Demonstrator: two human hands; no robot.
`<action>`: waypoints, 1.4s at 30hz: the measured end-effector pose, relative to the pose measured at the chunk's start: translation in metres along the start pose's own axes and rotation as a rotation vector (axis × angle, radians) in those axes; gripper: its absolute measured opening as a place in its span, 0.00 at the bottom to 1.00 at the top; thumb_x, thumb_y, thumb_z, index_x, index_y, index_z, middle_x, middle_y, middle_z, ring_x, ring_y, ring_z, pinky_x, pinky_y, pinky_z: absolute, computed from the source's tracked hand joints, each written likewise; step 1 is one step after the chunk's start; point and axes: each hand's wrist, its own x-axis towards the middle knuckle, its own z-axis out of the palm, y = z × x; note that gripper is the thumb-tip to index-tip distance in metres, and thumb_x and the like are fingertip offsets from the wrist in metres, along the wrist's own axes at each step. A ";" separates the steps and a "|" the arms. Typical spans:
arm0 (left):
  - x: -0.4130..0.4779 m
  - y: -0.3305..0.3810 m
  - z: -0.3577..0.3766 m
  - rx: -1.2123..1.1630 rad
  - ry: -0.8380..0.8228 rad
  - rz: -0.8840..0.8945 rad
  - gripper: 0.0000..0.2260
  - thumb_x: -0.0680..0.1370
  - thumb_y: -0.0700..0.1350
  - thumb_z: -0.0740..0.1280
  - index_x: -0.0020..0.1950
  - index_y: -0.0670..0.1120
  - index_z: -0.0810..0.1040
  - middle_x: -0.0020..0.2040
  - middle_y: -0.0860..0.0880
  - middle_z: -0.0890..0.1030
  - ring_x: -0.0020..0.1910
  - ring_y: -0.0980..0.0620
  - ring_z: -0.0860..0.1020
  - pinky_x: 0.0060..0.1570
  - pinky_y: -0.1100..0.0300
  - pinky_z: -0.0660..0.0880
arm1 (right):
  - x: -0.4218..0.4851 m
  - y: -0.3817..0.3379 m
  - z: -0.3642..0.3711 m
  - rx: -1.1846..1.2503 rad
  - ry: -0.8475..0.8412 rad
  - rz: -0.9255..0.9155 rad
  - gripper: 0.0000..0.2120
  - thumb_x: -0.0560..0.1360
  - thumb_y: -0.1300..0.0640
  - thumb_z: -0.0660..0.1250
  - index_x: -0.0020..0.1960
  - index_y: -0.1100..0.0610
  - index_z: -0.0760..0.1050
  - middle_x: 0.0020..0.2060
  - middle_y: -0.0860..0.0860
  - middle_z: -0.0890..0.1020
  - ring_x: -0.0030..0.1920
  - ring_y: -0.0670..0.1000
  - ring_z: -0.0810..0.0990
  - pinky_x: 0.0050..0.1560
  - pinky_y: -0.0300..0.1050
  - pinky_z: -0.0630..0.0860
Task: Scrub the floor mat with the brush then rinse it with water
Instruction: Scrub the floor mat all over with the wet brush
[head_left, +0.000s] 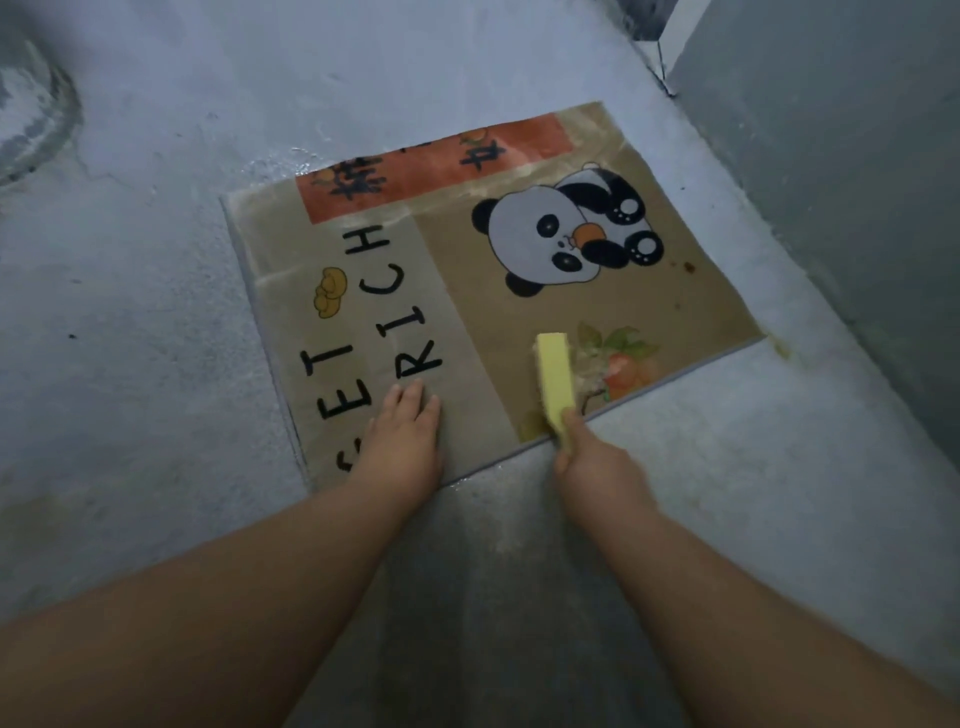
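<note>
Head view: scrubbing in hand, mat pinned flat, no rinse water in sight.

Your left hand (402, 434) lies flat, fingers straight, pressing the floor mat (597, 306) at its near edge. Your right hand (589, 460) is curled round the near end of the yellow brush (555, 379), which reaches away from it onto the mat's near corner beside the printed fruit. The concrete floor (156, 322) looks wet. Risk, in my judgement: hard strokes away from the pressing hand could ruck or slide the mat, as only one edge is held. Brown spots beyond the brush appear untouched.
</note>
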 end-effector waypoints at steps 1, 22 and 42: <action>0.003 0.006 0.002 -0.001 0.000 0.013 0.29 0.79 0.45 0.60 0.78 0.44 0.53 0.79 0.45 0.47 0.78 0.42 0.46 0.75 0.46 0.54 | -0.010 -0.012 0.014 0.002 -0.039 -0.063 0.25 0.81 0.52 0.52 0.77 0.43 0.52 0.55 0.61 0.80 0.54 0.61 0.78 0.52 0.50 0.73; 0.015 0.030 0.004 0.086 0.038 0.041 0.29 0.78 0.48 0.61 0.77 0.47 0.56 0.78 0.44 0.51 0.75 0.43 0.53 0.75 0.51 0.54 | 0.029 0.062 -0.040 -0.015 0.039 0.053 0.26 0.80 0.50 0.55 0.76 0.38 0.54 0.45 0.53 0.77 0.41 0.53 0.75 0.43 0.46 0.73; -0.021 -0.035 -0.010 -0.163 0.187 -0.198 0.20 0.79 0.44 0.60 0.71 0.43 0.68 0.74 0.44 0.60 0.72 0.44 0.59 0.73 0.54 0.57 | -0.043 -0.055 0.049 -0.024 -0.154 -0.214 0.27 0.81 0.52 0.51 0.77 0.39 0.46 0.50 0.58 0.80 0.48 0.57 0.78 0.42 0.48 0.70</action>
